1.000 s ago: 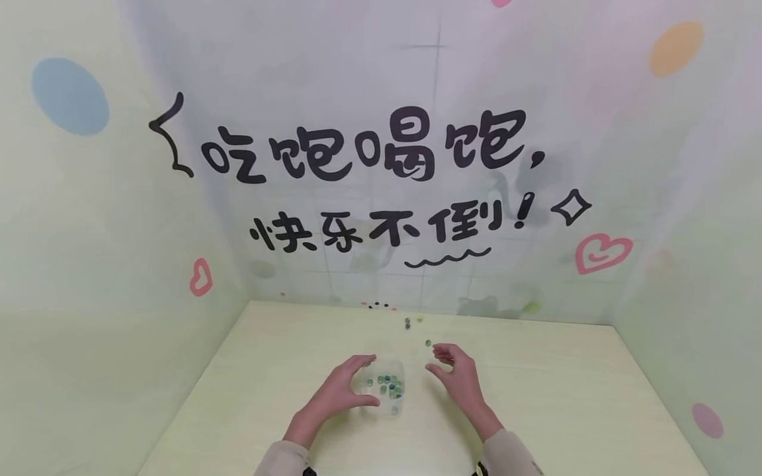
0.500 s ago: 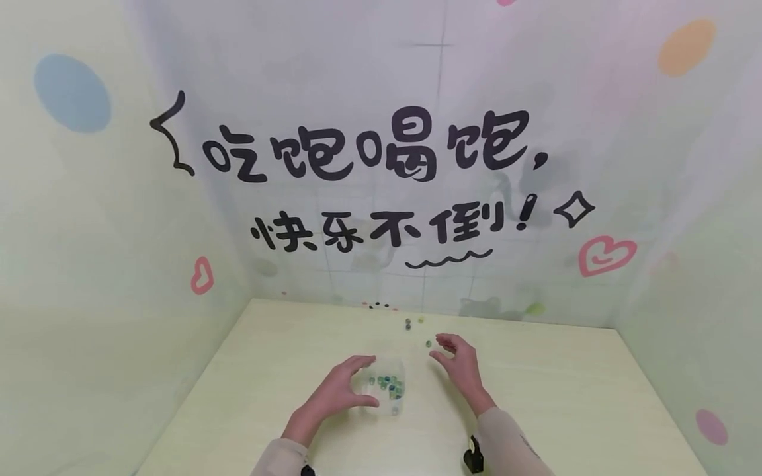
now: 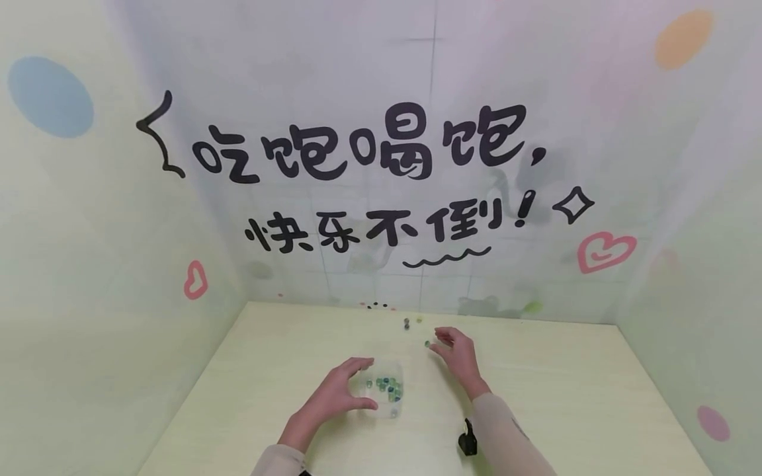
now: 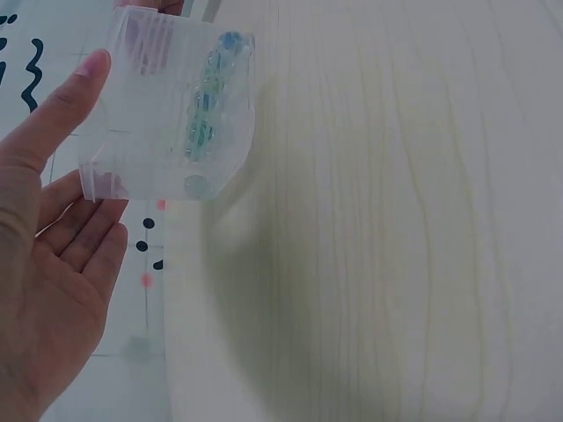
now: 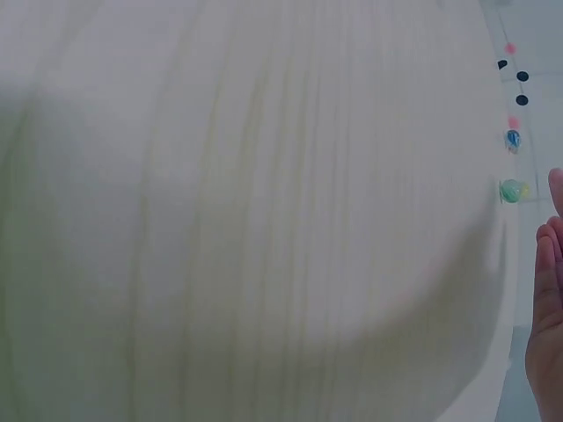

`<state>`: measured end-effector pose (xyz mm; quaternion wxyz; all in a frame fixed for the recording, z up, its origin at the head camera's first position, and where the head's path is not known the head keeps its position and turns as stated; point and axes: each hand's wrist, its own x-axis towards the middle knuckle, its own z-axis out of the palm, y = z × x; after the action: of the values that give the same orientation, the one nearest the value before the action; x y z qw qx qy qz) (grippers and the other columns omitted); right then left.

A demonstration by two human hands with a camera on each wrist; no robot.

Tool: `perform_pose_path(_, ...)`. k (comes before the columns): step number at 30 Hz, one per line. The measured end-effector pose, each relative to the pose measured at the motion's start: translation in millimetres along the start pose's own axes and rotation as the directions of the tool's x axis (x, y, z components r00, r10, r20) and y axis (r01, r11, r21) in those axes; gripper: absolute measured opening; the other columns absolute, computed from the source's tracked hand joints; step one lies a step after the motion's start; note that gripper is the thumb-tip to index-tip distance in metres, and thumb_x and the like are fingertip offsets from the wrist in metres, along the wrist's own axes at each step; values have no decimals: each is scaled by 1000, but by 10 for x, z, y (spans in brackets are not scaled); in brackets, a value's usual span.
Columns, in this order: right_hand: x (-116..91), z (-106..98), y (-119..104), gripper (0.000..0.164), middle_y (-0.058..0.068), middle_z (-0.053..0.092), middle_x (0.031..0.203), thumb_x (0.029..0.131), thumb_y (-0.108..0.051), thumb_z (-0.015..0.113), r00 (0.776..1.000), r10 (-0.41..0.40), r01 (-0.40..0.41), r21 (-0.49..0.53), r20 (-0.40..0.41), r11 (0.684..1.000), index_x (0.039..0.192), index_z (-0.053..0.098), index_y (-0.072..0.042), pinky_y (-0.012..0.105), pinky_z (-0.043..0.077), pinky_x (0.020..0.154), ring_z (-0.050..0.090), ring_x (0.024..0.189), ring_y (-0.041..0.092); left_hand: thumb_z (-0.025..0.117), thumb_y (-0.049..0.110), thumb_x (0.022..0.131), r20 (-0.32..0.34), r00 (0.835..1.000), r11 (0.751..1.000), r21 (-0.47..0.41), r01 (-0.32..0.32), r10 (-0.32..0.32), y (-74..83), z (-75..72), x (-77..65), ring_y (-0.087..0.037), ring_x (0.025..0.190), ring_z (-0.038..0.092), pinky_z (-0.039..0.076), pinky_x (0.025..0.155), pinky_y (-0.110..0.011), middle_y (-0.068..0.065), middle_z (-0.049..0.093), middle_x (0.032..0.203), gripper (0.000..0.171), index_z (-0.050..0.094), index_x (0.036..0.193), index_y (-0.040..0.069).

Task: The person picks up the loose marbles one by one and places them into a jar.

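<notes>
A clear plastic box (image 4: 149,105) stands on the table with several green and blue glass marbles (image 3: 389,390) inside. My left hand (image 3: 335,395) grips its left side, thumb on the near side and fingers on the far side. To the right, my right hand (image 3: 460,357) reaches over the table with its fingers extended and thumb apart. Beside the thumb tip lies a loose green marble (image 3: 426,344); whether they touch I cannot tell. Only the edge of that hand shows in the right wrist view, near a green marble (image 5: 510,191).
Farther back lie two dark marbles (image 3: 407,324), close together, and a yellowish one (image 3: 419,320). A printed backdrop (image 3: 381,277) rises behind the pale wooden table (image 3: 286,344), with side panels left and right.
My right hand has moved forward, toward the back of the table, bringing its thumb beside the loose green marble. The left hand has stayed on the box.
</notes>
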<state>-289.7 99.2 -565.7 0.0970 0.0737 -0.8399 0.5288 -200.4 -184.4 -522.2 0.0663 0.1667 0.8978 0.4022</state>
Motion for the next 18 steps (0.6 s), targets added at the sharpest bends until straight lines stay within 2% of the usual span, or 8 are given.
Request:
perform_pose_path(7, 77, 100, 28, 33, 22, 70, 113, 84, 1, 76, 1000, 27, -27, 23, 4, 999, 114, 66, 7, 38, 58, 94, 68, 106, 34, 88, 34, 74, -2, 1000, 1000, -2, 1, -1, 18, -15, 16, -41, 135, 50, 44, 110, -58, -15, 53, 146, 84, 50, 144, 5)
perform_pose_path(18, 92, 233, 28, 33, 19, 71, 110, 85, -2, 75, 991, 128, -127, -42, 25, 991, 115, 66, 6, 41, 58, 91, 67, 102, 32, 88, 34, 73, 5, 1000, 1000, -3, 18, -18, 23, -14, 4, -41, 135, 49, 43, 110, -59, -15, 53, 145, 85, 50, 144, 6)
